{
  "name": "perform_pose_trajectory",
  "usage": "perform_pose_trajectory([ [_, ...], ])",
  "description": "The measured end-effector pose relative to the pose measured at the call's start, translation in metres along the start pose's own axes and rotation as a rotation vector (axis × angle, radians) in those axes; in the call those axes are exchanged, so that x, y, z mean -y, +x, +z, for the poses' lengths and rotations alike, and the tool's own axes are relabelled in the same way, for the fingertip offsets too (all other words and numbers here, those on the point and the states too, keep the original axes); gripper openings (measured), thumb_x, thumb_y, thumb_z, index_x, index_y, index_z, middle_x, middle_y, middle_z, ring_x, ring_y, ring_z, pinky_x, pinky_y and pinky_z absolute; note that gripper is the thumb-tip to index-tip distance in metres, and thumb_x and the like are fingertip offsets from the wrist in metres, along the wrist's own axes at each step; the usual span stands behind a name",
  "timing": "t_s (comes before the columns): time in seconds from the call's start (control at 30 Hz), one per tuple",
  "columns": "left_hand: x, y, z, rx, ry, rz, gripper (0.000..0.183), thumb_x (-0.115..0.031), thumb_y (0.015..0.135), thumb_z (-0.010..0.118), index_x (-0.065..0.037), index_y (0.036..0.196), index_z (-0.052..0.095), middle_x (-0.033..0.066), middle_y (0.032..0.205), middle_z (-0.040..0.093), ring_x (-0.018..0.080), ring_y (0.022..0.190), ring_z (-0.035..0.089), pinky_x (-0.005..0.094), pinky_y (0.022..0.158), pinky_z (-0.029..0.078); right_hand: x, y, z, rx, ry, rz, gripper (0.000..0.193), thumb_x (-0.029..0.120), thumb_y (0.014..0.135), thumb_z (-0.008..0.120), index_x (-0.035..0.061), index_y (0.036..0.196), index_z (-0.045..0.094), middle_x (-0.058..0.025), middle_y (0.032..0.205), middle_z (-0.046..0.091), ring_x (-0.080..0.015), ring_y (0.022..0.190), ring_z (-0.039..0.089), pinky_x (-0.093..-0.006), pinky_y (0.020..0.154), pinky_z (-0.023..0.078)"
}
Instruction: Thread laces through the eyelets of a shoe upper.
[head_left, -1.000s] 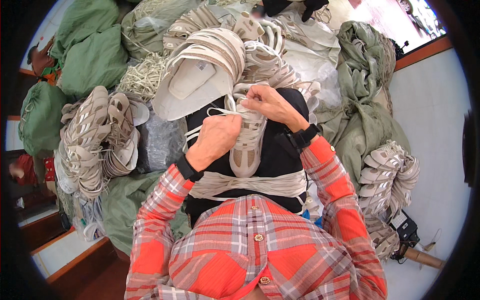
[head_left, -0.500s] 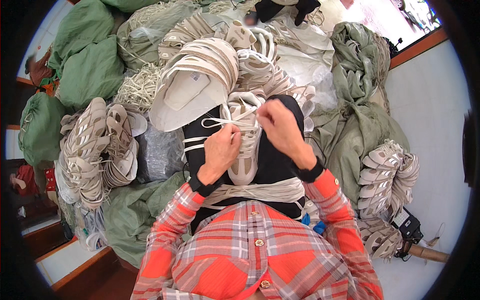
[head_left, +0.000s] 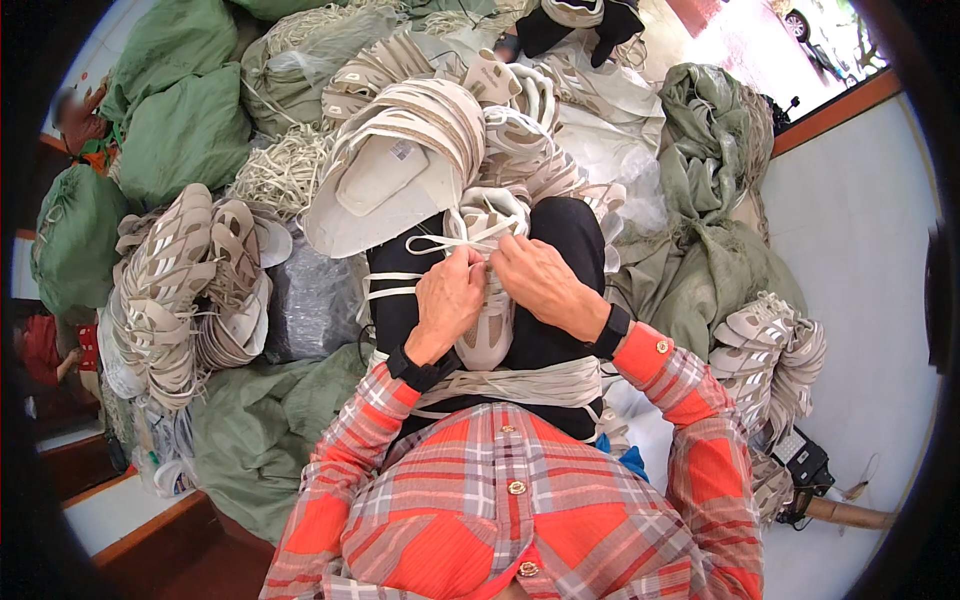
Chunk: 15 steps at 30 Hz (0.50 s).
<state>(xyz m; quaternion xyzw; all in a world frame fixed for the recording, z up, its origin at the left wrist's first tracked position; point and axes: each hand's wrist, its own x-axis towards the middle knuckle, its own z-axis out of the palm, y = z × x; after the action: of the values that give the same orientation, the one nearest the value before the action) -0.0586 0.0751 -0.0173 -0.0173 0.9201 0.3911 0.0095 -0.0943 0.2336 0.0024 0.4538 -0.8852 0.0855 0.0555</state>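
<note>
A beige and white shoe upper (head_left: 484,345) rests across my dark-trousered lap, its toe toward me. My left hand (head_left: 448,300) is closed in a pinch on the white shoelace (head_left: 430,240), which loops out to the left above the fingers. Close beside it, my right hand (head_left: 548,288) pinches the lace over the middle of the upper. Both hands cover most of the eyelet rows, and the fingertips partly hide the lace between them. Behind the upper's heel opening leans a nested stack of similar uppers (head_left: 400,180).
A bundle of pale laces (head_left: 515,384) lies across my lap. More stacked uppers stand at the left (head_left: 165,290) and right (head_left: 755,350). Green sacks (head_left: 185,135) and a grey-green cloth (head_left: 690,260) surround me. People are partly visible at the far left and the top.
My right hand has come down and inward from the upper's right side to meet the left at the laces. The left hand has barely moved.
</note>
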Motion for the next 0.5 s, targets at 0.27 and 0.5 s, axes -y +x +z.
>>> perform_pose_trajectory([
  [0.27, 0.0, 0.0, -0.028, 0.07, 0.168, 0.18, 0.017, -0.018, 0.086, 0.056, -0.002, 0.089, 0.06, 0.0178, 0.08, 0.064, 0.0364, 0.073, 0.061, 0.0428, 0.06, 0.047, -0.002, 0.003, -0.023, 0.161, -0.258, -0.112, 0.008, 0.011, 0.071, 0.058, 0.0068, 0.077, 0.055, -0.0069, 0.077, 0.048, -0.0191, 0.077, 0.052, -0.0313, 0.067, 0.039],
  [0.5, -0.029, 0.005, -0.109, 0.742, -0.421, 0.498, 0.02, -0.018, 0.083, 0.063, -0.003, 0.07, 0.061, 0.0093, 0.069, 0.057, 0.0268, 0.064, 0.055, 0.0363, 0.062, 0.042, -0.07, -0.144, -0.052, 0.214, -0.005, 0.24, 0.016, 0.01, 0.074, 0.057, 0.0024, 0.087, 0.052, -0.0114, 0.082, 0.05, -0.0281, 0.078, 0.053, -0.0377, 0.073, 0.042],
])
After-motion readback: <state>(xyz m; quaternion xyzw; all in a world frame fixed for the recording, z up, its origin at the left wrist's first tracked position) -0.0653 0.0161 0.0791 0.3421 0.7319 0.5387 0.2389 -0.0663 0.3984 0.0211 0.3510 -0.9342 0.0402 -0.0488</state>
